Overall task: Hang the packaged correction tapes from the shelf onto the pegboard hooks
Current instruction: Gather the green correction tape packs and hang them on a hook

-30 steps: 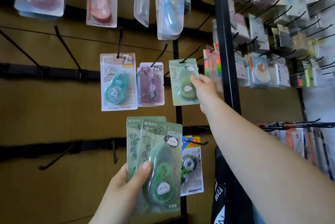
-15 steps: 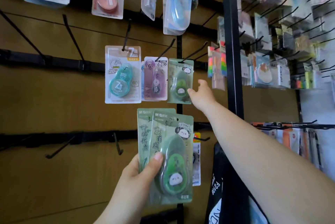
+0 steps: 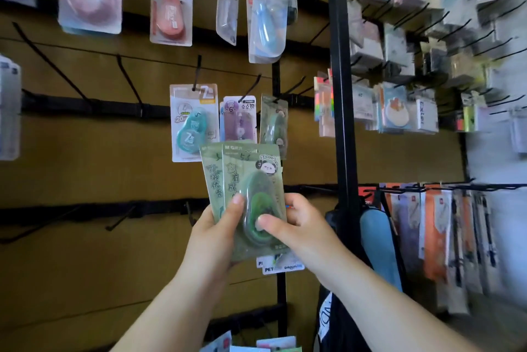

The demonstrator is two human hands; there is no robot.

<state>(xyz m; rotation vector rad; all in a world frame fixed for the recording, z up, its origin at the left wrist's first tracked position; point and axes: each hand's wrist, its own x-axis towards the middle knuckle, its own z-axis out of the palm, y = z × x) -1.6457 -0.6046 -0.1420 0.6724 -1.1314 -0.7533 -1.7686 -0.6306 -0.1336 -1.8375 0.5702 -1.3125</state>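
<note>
Two fanned green correction tape packs (image 3: 242, 175) are held just left of a black upright post (image 3: 340, 95). The left hand (image 3: 216, 232) grips them from below, and the right hand (image 3: 302, 226) pinches the front pack's blister. Higher, left of the post, a matching hung pack (image 3: 273, 120) is already on its hook. At least two remain to hang, and bare hooks (image 3: 129, 83) wait farther left.

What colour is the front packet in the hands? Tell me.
Green packet, panda picture; head view.
</note>
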